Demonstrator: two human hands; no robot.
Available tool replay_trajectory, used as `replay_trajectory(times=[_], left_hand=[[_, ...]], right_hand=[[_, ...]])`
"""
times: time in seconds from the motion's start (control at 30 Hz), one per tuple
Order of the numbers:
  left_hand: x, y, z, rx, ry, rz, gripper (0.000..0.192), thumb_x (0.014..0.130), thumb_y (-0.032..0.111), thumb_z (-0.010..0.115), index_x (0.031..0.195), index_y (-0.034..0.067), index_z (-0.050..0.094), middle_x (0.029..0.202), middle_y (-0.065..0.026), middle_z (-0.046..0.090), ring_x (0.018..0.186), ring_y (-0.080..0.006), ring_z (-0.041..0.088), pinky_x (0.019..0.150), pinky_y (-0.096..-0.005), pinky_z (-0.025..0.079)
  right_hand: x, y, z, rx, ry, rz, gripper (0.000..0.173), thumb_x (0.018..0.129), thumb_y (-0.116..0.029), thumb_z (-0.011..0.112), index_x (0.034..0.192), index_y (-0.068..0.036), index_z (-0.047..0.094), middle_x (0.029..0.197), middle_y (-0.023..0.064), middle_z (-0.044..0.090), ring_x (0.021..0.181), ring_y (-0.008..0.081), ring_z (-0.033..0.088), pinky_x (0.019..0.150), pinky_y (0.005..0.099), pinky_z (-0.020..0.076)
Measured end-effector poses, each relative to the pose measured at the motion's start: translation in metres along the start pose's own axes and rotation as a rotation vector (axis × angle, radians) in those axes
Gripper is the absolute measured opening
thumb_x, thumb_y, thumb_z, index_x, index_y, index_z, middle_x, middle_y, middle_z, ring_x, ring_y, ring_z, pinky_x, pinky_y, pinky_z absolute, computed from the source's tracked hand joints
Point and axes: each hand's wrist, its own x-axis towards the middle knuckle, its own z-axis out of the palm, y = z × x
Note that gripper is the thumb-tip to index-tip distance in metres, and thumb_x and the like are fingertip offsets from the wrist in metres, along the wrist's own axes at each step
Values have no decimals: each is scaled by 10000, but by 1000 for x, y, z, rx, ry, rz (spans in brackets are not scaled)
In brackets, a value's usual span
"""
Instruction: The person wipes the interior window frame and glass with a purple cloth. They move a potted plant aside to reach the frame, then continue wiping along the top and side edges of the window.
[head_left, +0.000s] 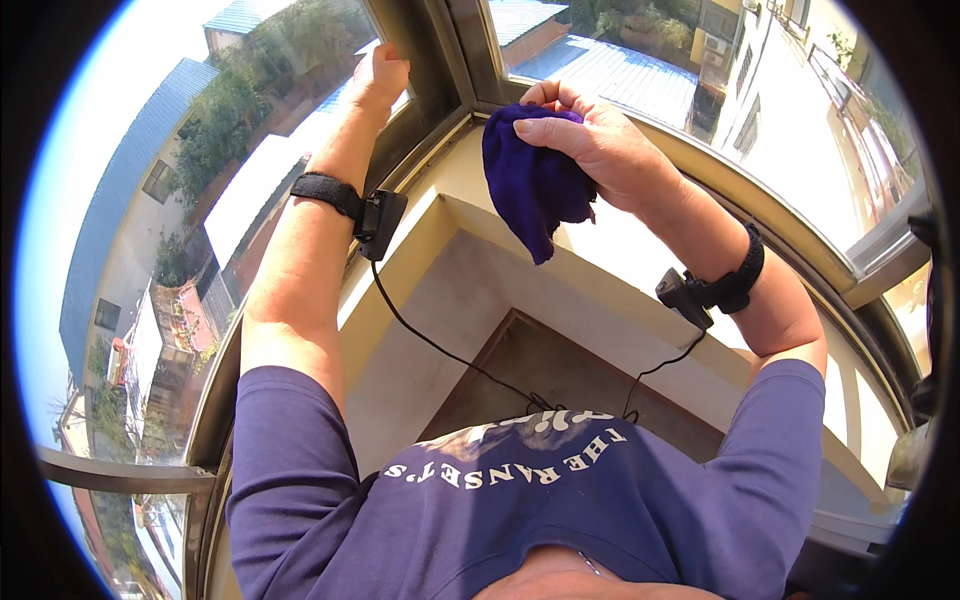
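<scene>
A dark purple cloth (534, 176) with a ragged lower edge hangs from my right hand (592, 135), pinched between thumb and fingers. It hangs just inside the window corner, over the pale sill. My left hand (380, 79) is raised beside the dark metal window frame (431, 75), at the edge of the left glass pane (300, 67). Its fingers are curled and partly hidden, so whether they grip the frame is unclear. Each forearm wears a black strap, the left one (326, 191) and the right one (742, 277), with a small black device attached.
Below the windows runs a cream ledge (442, 217) that turns at the corner. Thin black cables (442, 346) run from the wrist devices towards my shirt. A horizontal metal window bar (124, 472) crosses at lower left. Buildings with blue roofs (135, 165) stand outside the glass.
</scene>
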Motion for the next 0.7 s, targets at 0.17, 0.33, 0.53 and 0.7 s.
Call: replay_trajectory(times=[0.17,0.33,0.53,0.7], left_hand=[[-109,105,5,-414,-178,-152,623,1010,338,575,1481,-33,408,1455,-202,495,1353,-300,477,1124,-423,391],[-240,132,-29,-1138,-488,-382,611,1053,567,410,1347,50,551,1227,-110,681,1127,-192,680,1002,-406,549],[-352,125,-81,-1432,-379,-375,510,1035,223,584,1496,125,390,1339,-71,611,1186,-220,638,1011,-459,538],[-439,122,-149,-1366,49,-426,433,1036,114,565,1457,124,459,1328,-36,615,1210,-182,613,1045,-390,506]], right_hand=[[9,0,-3,226,7,-5,286,903,-168,720,1126,-33,603,996,57,654,902,137,658,851,277,562],[15,0,33,341,-156,63,218,940,-149,669,1134,-66,614,1027,52,654,944,146,660,870,293,568],[26,35,114,173,-415,204,253,974,-172,662,1194,-90,568,1068,11,639,987,89,634,892,254,535],[13,68,191,-383,-494,-38,419,982,-319,696,1300,-81,561,1151,77,632,1034,146,641,911,281,530]])
